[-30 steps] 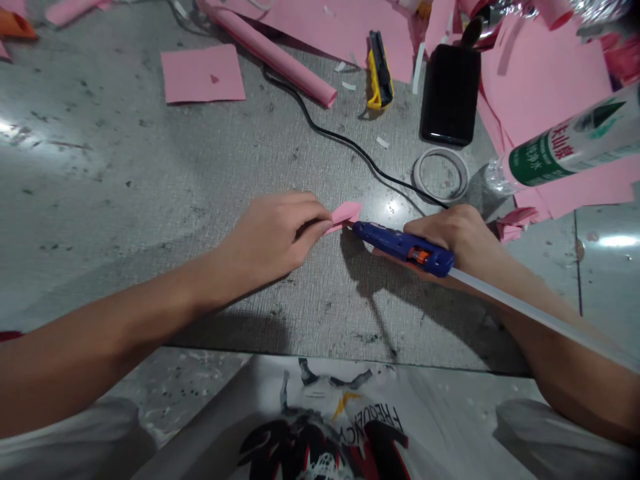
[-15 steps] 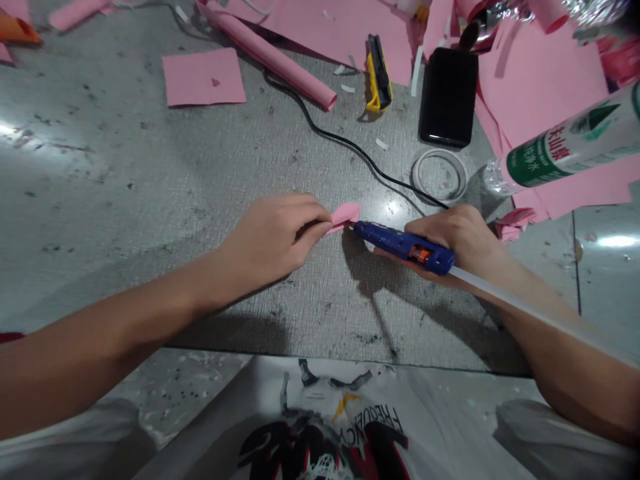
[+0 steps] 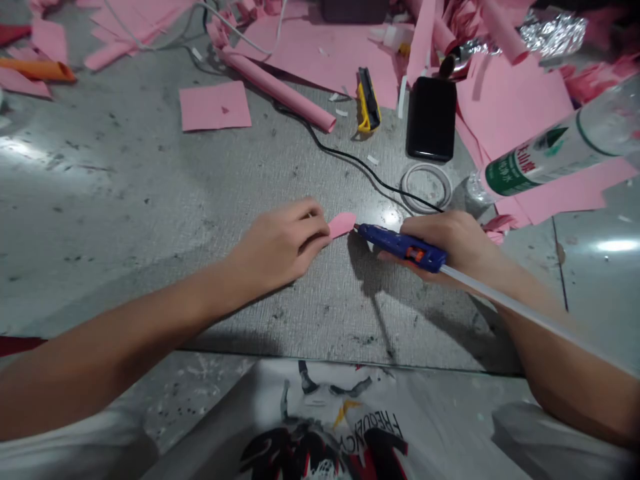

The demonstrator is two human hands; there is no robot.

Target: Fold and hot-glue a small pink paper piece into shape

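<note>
One end of the pink paper [image 3: 343, 224] is hidden by my left hand [image 3: 280, 243], pinched closed; my right hand [image 3: 457, 237] wraps the glue gun [image 3: 393, 241], covering its handle.

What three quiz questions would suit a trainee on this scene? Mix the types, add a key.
1. Multiple choice: what does the right hand hold? A) bottle B) glue gun C) foil

2. True or false: the left hand pinches a small pink paper piece.

3. Compare: which lies nearer the tape roll, the yellow-and-black cutter or the black rectangular object?

Key: 1. B. 2. True. 3. The black rectangular object.
</note>
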